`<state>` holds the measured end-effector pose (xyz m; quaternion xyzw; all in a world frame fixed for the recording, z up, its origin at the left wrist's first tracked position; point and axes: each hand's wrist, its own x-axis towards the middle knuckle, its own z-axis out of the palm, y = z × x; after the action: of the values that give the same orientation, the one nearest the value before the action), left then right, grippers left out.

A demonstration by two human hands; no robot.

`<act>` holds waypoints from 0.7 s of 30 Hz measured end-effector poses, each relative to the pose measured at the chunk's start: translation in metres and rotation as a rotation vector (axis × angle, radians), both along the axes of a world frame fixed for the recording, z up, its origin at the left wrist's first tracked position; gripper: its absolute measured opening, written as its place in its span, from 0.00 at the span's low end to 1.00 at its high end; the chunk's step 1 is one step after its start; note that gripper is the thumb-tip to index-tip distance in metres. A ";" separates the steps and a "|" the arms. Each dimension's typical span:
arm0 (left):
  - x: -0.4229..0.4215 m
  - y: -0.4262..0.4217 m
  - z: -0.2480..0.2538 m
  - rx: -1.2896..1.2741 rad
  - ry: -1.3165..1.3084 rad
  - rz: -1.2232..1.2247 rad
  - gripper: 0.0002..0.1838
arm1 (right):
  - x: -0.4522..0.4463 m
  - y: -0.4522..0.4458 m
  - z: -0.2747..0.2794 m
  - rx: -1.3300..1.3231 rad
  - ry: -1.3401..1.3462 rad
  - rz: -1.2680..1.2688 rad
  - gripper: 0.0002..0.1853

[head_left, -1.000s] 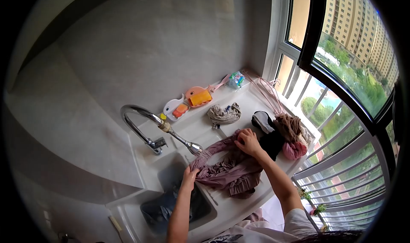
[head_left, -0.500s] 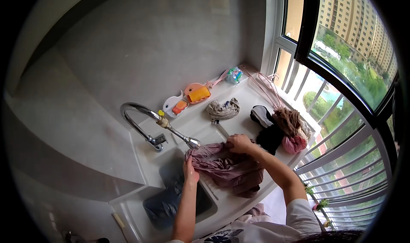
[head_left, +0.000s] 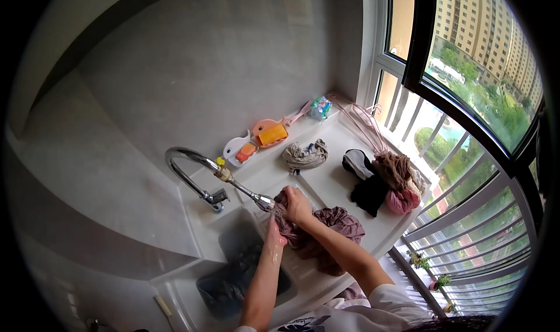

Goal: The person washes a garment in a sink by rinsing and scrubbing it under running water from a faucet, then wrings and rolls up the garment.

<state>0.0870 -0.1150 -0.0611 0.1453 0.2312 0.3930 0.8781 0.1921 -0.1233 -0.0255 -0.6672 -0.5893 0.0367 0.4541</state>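
Observation:
A wet mauve garment (head_left: 338,224) lies bunched over the white washboard side of the sink. Its left end is gathered between my two hands, just under the spout of the chrome faucet (head_left: 233,183). My left hand (head_left: 274,233) is closed on the cloth, with wet skin at the wrist. My right hand (head_left: 298,206) grips the same cloth close beside it, fingers wrapped round. Both hands' fingertips are partly hidden by the fabric and the spout. Below on the left, the sink basin (head_left: 239,239) holds water with dark cloth in it.
Along the back ledge sit a white whale soap holder (head_left: 233,148), an orange fish holder (head_left: 269,125), a pink brush (head_left: 300,113) and a plastic packet (head_left: 320,108). A twisted grey cloth (head_left: 306,155), black cloth (head_left: 368,193), brown cloth (head_left: 392,169) and pink hangers (head_left: 364,122) lie rightward.
My right hand has moved left and down to join my left, which shifted slightly right. The garment, stretched between them before, is now bunched together.

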 end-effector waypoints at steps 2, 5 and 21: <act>0.001 0.009 0.001 -0.083 0.028 -0.029 0.21 | -0.006 -0.007 0.011 -0.048 0.133 -0.056 0.25; 0.011 0.011 -0.031 0.174 -0.702 -0.099 0.20 | -0.040 -0.045 0.030 -0.043 -0.194 0.088 0.32; -0.004 0.016 -0.006 -0.077 -0.025 -0.086 0.20 | -0.041 -0.021 0.023 0.070 -0.181 0.106 0.15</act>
<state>0.0835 -0.0994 -0.0667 0.1163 0.2284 0.3474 0.9020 0.1515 -0.1444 -0.0021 -0.6193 -0.6634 -0.0204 0.4194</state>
